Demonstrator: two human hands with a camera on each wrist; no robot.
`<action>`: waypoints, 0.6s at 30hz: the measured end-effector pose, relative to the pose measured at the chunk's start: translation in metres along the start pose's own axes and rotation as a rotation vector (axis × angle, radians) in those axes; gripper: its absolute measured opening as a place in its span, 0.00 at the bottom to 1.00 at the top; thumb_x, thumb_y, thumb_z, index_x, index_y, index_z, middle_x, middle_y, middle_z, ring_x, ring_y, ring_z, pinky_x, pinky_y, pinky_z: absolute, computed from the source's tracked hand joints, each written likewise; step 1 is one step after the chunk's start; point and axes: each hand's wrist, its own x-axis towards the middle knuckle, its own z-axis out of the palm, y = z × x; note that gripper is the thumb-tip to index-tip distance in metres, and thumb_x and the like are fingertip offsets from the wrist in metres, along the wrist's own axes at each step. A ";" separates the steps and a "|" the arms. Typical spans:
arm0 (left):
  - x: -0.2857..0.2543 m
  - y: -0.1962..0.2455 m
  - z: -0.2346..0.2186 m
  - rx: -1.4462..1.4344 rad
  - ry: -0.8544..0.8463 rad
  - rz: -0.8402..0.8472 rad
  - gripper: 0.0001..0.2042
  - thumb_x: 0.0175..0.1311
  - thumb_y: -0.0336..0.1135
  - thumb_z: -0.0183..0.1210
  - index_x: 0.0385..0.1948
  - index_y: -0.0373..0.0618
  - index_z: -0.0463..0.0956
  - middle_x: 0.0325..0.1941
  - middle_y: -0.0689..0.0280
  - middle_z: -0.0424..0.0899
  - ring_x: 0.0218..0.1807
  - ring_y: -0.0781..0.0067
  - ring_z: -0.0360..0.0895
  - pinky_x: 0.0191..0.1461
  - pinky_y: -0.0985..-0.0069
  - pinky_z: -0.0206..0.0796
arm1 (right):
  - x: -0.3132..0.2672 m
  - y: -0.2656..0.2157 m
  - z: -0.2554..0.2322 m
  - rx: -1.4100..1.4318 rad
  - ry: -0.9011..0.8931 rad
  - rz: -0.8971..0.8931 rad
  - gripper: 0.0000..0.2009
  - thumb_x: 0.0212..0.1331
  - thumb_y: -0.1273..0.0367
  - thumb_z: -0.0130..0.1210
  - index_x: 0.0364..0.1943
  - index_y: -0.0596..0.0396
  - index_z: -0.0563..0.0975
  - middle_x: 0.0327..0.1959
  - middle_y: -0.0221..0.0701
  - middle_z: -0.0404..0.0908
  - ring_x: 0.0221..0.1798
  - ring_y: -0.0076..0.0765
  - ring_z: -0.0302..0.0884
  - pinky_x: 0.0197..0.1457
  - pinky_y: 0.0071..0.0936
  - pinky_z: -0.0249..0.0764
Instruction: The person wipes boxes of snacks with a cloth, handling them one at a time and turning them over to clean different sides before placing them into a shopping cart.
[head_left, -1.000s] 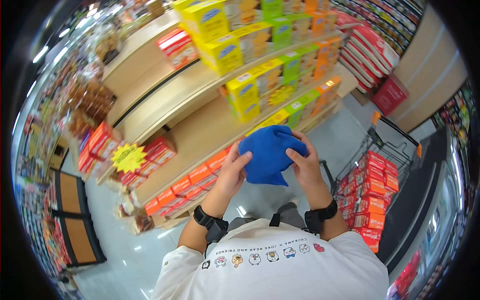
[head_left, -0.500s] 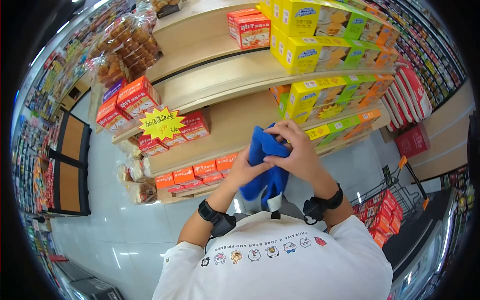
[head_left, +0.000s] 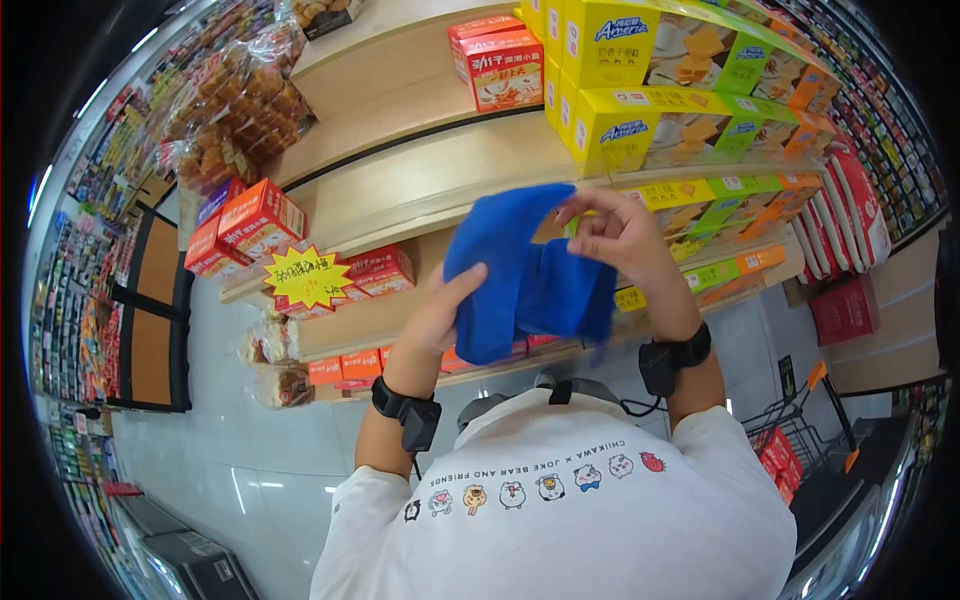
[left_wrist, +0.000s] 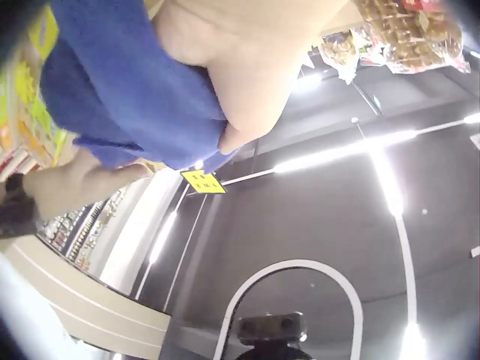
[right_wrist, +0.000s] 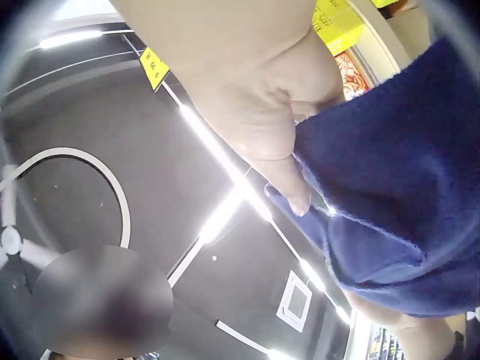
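A blue cloth (head_left: 495,265), folded and partly opened out, is held up in front of the chest, before the shelves. On its left side my left hand (head_left: 440,305) grips it, thumb lying over the front and the fingers hidden behind. My right hand (head_left: 625,235) pinches the cloth near its upper right edge with bent fingers. Seen from the right wrist, the thumb (right_wrist: 296,191) lies along the edge of the fabric while the other fingers are mostly hidden. The left wrist view has the cloth (left_wrist: 142,97) draped below the left hand's thumb.
Wooden shelves (head_left: 400,150) stand ahead with yellow biscuit boxes (head_left: 610,125) and red snack boxes (head_left: 262,215). Bagged bread (head_left: 240,110) is at far left. A wire cart (head_left: 800,430) with red boxes stands right, near red and white sacks (head_left: 850,215).
The cloth was spread, then bunched between both hands, and is now opened wider and higher. The right hand has moved up and right. The view has turned, and the cart sits lower right.
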 end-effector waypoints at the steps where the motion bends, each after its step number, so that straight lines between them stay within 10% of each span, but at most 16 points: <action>1: 0.006 -0.003 -0.004 -0.133 -0.028 0.011 0.21 0.65 0.37 0.53 0.58 0.37 0.65 0.55 0.56 0.76 0.54 0.65 0.76 0.58 0.66 0.69 | 0.001 0.003 -0.005 0.006 -0.040 0.052 0.28 0.45 0.75 0.68 0.55 0.60 0.71 0.52 0.34 0.74 0.49 0.24 0.75 0.51 0.20 0.73; 9: 0.018 0.000 -0.010 -0.507 -0.137 -0.015 0.22 0.65 0.36 0.55 0.58 0.38 0.64 0.54 0.57 0.76 0.54 0.65 0.76 0.57 0.68 0.70 | 0.024 0.044 -0.028 -0.126 -0.426 0.048 0.25 0.46 0.67 0.70 0.49 0.60 0.75 0.41 0.29 0.80 0.43 0.22 0.75 0.49 0.21 0.71; 18: 0.035 -0.019 -0.005 0.493 0.253 0.019 0.42 0.43 0.30 0.71 0.61 0.42 0.52 0.52 0.52 0.71 0.54 0.61 0.71 0.57 0.67 0.67 | 0.023 0.014 0.005 0.217 -0.108 0.018 0.11 0.63 0.69 0.53 0.45 0.62 0.76 0.37 0.25 0.79 0.41 0.18 0.75 0.46 0.16 0.71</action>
